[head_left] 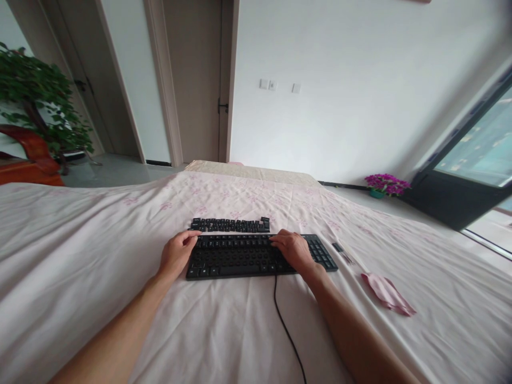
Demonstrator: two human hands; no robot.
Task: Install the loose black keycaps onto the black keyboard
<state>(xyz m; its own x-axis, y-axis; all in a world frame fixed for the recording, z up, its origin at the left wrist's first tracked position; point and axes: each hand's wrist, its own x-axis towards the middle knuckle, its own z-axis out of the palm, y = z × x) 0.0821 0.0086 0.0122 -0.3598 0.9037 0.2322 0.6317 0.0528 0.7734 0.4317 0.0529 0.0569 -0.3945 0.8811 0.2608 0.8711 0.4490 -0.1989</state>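
Observation:
A black keyboard (236,269) lies on the bedsheet, with keycaps on its upper number row and bottom row. Its middle rows show bare key seats. Thumb and forefinger of my left hand (176,255) close on the keyboard's far left corner. My right hand (294,248) rests over the keyboard, its bent fingers brought together at the right end of the number row; anything between them is hidden. Just beyond the far edge, loose black keycaps (232,225) are laid out in rows. The keyboard's cable (285,320) runs toward me.
Right of the keyboard lie a small dark tool with thin metal prongs (343,253) and a pink cloth (388,293). The pale floral bedsheet (224,330) is wrinkled. Farther off are pink flowers (387,184), a leafy plant (40,101), a wooden chair (30,160) and a door (194,80).

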